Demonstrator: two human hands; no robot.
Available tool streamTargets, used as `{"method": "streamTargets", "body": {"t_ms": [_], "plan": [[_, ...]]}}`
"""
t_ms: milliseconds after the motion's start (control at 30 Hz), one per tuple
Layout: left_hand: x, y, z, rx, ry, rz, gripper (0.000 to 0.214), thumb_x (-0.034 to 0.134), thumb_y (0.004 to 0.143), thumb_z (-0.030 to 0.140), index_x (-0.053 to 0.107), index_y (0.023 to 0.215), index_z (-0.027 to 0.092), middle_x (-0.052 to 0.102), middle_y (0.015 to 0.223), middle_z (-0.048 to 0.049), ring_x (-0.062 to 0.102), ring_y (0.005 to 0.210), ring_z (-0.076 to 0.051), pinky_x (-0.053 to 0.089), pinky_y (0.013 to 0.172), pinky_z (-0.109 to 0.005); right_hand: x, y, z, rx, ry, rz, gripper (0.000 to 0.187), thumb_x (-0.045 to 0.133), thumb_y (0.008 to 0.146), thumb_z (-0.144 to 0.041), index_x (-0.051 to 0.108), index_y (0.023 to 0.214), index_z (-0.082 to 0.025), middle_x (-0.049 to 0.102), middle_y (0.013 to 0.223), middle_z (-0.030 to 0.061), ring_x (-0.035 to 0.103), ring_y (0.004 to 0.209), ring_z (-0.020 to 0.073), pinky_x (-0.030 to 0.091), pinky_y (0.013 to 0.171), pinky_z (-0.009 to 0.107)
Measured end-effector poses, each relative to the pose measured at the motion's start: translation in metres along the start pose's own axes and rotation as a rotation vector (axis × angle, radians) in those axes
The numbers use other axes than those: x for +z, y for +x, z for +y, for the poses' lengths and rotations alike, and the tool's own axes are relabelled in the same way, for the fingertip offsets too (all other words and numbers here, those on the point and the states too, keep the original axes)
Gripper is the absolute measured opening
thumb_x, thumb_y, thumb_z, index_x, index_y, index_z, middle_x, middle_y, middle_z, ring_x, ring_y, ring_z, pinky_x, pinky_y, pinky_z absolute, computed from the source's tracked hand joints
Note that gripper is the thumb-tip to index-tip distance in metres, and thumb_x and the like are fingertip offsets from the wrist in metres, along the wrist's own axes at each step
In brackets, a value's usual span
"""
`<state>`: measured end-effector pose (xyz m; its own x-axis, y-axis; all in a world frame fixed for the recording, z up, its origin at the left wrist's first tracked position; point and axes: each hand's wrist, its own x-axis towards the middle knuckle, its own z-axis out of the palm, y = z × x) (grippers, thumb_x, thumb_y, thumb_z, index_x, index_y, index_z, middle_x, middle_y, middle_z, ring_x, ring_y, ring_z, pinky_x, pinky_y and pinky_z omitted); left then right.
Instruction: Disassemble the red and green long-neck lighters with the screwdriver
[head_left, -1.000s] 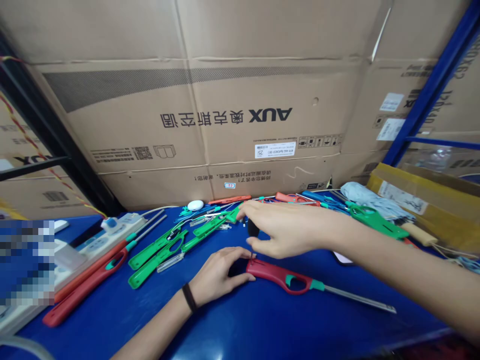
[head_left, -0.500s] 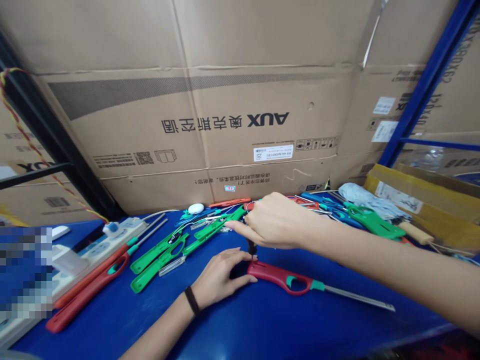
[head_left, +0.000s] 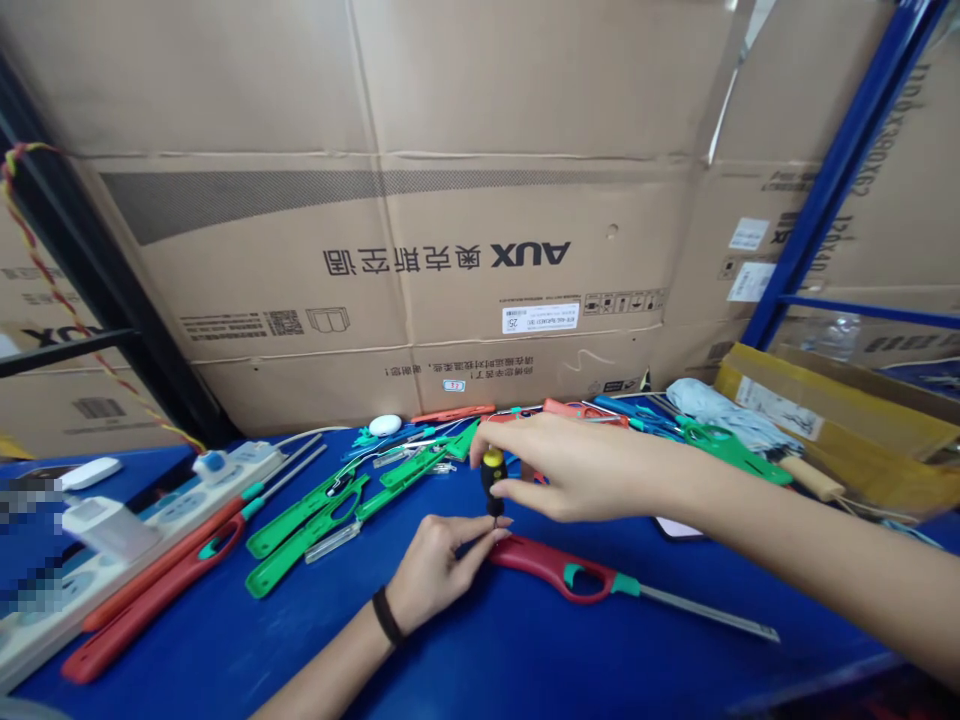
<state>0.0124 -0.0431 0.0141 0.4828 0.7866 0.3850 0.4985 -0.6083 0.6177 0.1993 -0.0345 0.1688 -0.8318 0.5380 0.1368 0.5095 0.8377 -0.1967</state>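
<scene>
A red long-nosed lighter (head_left: 559,568) with a teal trigger and a thin metal rod lies on the blue table (head_left: 525,660). My left hand (head_left: 433,568), a black band on its wrist, pinches the butt end of the red lighter's handle. My right hand (head_left: 577,468) reaches in from the right and grips a short black screwdriver with a yellow cap (head_left: 492,480), held upright with its tip down at that same handle end, right by my left fingertips.
Green lighter shells (head_left: 330,505) and loose parts lie at centre left, another red lighter (head_left: 150,595) and a white power strip (head_left: 127,530) at far left. More lighters and a folded umbrella (head_left: 731,415) lie at the back right. Cardboard boxes (head_left: 450,250) wall the table's far edge.
My right hand drew back from the green parts and now shows the screwdriver upright over the red handle's end. My left fingers shifted from flat on the handle to a pinch.
</scene>
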Motion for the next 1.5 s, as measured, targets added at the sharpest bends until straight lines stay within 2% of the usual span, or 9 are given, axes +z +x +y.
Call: {"method": "streamTargets", "body": {"t_ms": [200,400,600,767,933,1033,1167,1333,1500], "plan": [[-0.002,0.001,-0.003,0.071,0.023,-0.036,0.028,0.053,0.090,0.032,0.062,0.116,0.025,0.069,0.112,-0.0020,0.064,0.104,-0.020,0.047,0.093,-0.030,0.007,0.012,0.001,0.143,-0.366,0.061,0.040,0.056,0.083,-0.052,0.065,0.081,-0.014,0.066,0.061,0.0080,0.059,0.054,0.0195,0.027,0.046,0.026],[-0.002,0.003,-0.007,0.035,0.002,-0.130,0.038,0.066,0.080,0.038,0.062,0.116,0.027,0.068,0.115,-0.0004,0.062,0.107,-0.024,0.047,0.096,-0.039,0.014,0.024,-0.001,0.156,-0.514,0.146,0.066,0.027,0.095,-0.053,0.067,0.060,-0.013,0.066,0.058,0.0126,0.064,0.060,0.0241,0.032,0.052,0.028],[-0.001,0.002,-0.004,0.089,0.038,-0.050,0.021,0.053,0.090,0.032,0.069,0.103,0.027,0.072,0.104,0.0019,0.067,0.098,-0.019,0.044,0.100,-0.034,0.027,0.021,0.008,0.140,-0.224,0.128,0.056,0.021,0.098,-0.045,0.068,0.086,-0.016,0.070,0.075,0.0098,0.065,0.070,0.0225,0.039,0.059,0.031],[-0.002,0.001,-0.001,0.109,0.086,-0.067,0.029,0.042,0.096,0.029,0.069,0.104,0.027,0.074,0.099,0.0026,0.068,0.093,-0.017,0.045,0.098,-0.031,0.021,0.004,0.013,-0.033,0.214,0.099,0.040,0.048,0.090,-0.031,0.045,0.128,-0.018,0.062,0.115,0.0091,0.060,0.097,0.0184,0.045,0.074,0.027],[-0.003,0.000,-0.004,0.137,0.145,-0.080,0.028,0.044,0.094,0.032,0.064,0.113,0.028,0.070,0.110,0.0008,0.065,0.102,-0.019,0.045,0.098,-0.033,0.004,-0.004,0.014,-0.023,0.106,0.035,0.017,0.052,0.088,-0.027,0.061,0.100,-0.019,0.068,0.090,0.0034,0.060,0.073,0.0144,0.041,0.059,0.024],[-0.003,-0.001,-0.006,0.123,0.160,-0.110,0.038,0.060,0.084,0.043,0.061,0.119,0.028,0.070,0.111,-0.0011,0.066,0.101,-0.021,0.047,0.095,-0.033,0.003,0.001,0.011,0.072,-0.124,0.054,0.039,0.056,0.082,-0.054,0.064,0.079,-0.016,0.063,0.064,0.0024,0.055,0.055,0.0147,0.031,0.048,0.024],[-0.004,-0.001,-0.006,0.099,0.180,-0.114,0.040,0.064,0.080,0.043,0.062,0.116,0.028,0.072,0.106,-0.0016,0.068,0.094,-0.021,0.050,0.086,-0.030,0.016,0.011,0.005,0.142,-0.379,0.103,0.066,0.034,0.084,-0.070,0.061,0.060,-0.015,0.061,0.055,0.0074,0.058,0.056,0.0203,0.031,0.051,0.028],[-0.003,-0.001,-0.006,0.136,0.206,-0.107,0.029,0.053,0.090,0.037,0.063,0.115,0.027,0.072,0.106,-0.0005,0.068,0.093,-0.019,0.049,0.087,-0.029,0.028,0.010,0.001,0.064,-0.079,0.159,0.045,0.023,0.098,-0.043,0.057,0.107,-0.015,0.067,0.098,0.0112,0.063,0.082,0.0216,0.042,0.065,0.031],[-0.002,-0.001,-0.007,0.135,0.254,-0.096,0.029,0.041,0.096,0.029,0.069,0.096,0.024,0.074,0.091,-0.0018,0.069,0.086,-0.019,0.050,0.079,-0.026,0.026,0.000,0.000,-0.076,0.240,0.060,0.043,0.041,0.092,-0.024,0.035,0.133,-0.015,0.060,0.116,0.0109,0.059,0.097,0.0175,0.046,0.078,0.029]]}}
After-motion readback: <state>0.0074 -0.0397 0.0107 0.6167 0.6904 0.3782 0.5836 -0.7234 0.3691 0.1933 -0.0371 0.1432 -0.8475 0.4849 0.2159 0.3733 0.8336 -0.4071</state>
